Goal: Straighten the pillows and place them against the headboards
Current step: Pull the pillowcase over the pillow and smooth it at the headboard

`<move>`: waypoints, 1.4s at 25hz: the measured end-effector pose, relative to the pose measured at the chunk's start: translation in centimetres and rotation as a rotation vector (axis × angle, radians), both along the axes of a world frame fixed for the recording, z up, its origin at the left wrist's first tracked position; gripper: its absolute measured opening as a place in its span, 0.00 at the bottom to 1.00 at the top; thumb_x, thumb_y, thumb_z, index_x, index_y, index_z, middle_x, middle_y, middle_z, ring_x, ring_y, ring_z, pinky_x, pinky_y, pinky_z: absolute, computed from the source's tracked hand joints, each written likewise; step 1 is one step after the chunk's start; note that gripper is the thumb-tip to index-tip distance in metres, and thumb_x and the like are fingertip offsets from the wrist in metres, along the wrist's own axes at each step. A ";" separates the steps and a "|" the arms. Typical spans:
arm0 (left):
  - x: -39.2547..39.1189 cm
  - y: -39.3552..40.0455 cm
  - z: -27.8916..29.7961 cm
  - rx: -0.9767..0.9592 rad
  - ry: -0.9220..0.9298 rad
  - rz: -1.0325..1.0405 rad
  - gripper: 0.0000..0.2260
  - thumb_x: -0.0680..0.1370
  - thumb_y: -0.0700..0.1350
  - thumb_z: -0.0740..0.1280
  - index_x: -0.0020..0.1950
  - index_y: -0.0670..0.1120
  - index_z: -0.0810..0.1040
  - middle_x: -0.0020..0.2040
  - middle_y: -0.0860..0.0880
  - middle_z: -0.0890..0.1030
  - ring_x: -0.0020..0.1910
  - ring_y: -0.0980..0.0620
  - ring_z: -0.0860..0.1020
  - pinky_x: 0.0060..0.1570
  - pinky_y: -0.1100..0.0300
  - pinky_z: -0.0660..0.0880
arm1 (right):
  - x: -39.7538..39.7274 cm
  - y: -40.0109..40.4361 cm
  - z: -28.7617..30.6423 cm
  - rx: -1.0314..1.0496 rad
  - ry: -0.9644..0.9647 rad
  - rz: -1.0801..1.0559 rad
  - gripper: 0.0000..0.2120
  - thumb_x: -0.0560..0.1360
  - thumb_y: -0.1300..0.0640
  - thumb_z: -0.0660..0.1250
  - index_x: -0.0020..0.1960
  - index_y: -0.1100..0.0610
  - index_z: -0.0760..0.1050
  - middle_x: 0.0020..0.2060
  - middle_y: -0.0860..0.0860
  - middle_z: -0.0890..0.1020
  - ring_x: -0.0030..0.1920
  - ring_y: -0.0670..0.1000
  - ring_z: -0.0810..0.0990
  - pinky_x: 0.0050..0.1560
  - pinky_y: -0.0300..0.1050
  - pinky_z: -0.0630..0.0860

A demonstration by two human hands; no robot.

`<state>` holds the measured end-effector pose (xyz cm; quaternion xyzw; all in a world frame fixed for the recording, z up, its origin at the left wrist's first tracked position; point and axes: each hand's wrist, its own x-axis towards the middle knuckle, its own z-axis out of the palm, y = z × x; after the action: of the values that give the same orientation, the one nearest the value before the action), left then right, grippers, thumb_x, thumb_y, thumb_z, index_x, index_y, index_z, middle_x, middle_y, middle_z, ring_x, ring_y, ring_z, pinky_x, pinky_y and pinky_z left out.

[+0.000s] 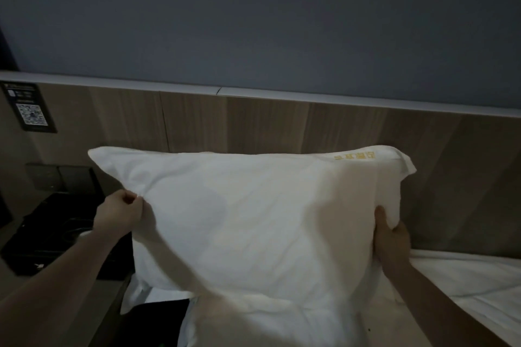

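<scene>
Both forearms reach up to the pillow: my left hand pinches its cover edge, my right hand grips the other side. It stands upright before the headboard. Next, I think, push it back flush and smooth it.

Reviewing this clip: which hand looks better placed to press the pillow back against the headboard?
Probably the right hand: it wraps the pillow's stuffed side edge, near the wooden headboard. The left hand only pinches loose case fabric, so it would likely tug rather than push.
</scene>
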<state>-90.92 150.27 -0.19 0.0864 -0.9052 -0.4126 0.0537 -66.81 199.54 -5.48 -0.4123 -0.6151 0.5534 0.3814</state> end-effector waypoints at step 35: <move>-3.6 10.5 11.5 -0.237 0.423 -0.352 0.03 0.75 0.42 0.69 0.44 0.50 0.79 0.41 0.49 0.80 0.41 0.45 0.75 0.42 0.55 0.70 | -8.7 1.2 17.7 0.930 -0.360 0.367 0.05 0.71 0.60 0.72 0.40 0.51 0.79 0.43 0.49 0.77 0.43 0.52 0.78 0.45 0.47 0.72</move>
<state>-94.52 160.81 11.35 -0.1666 -0.9169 -0.3157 0.1785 -75.56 200.72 12.27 -0.1736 -0.9133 0.2003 0.3092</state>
